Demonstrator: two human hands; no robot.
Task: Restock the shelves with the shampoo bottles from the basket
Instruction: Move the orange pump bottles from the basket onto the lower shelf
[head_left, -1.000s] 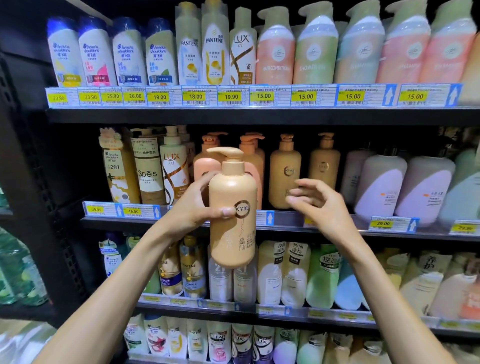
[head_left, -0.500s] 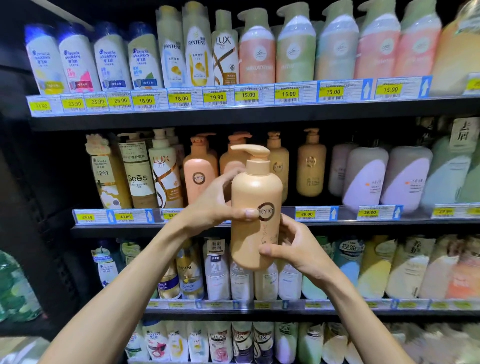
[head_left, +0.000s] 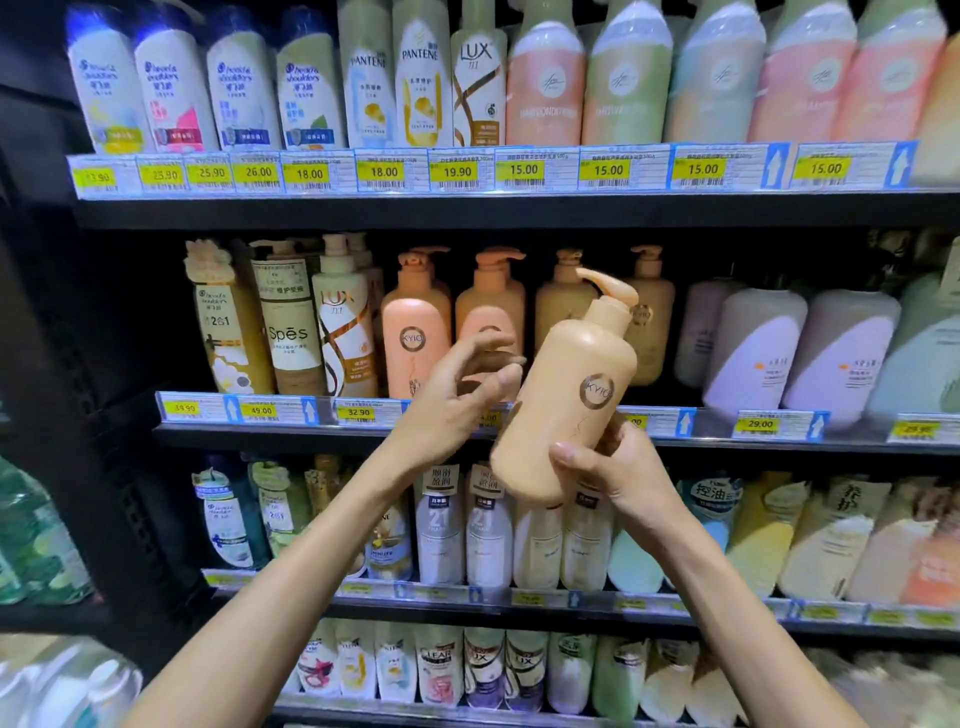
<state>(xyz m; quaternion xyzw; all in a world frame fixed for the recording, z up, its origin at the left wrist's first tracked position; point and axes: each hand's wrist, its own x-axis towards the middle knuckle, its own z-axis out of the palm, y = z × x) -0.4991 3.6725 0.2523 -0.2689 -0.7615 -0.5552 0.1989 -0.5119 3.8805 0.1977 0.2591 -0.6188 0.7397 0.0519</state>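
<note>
A tan KYIO pump bottle (head_left: 566, 395) hangs tilted to the right in front of the middle shelf (head_left: 519, 434). My right hand (head_left: 613, 467) grips its lower part from below, thumb across the front. My left hand (head_left: 457, 395) is just left of the bottle with fingers loosely spread, apart from it and holding nothing. Behind them, matching KYIO bottles stand on the middle shelf: peach ones (head_left: 415, 332) and tan ones (head_left: 649, 317). The basket is out of view.
Four shelf levels are packed with bottles: white shampoo bottles (head_left: 176, 88) on the top shelf, lilac bottles (head_left: 753, 348) at middle right, white and green bottles (head_left: 540, 540) below. Price tags (head_left: 522, 169) line each shelf edge. A dark upright (head_left: 78, 467) bounds the left.
The bottle passed from my left hand to my right hand and tilted to the right. My left hand let go and drew back slightly to the left.
</note>
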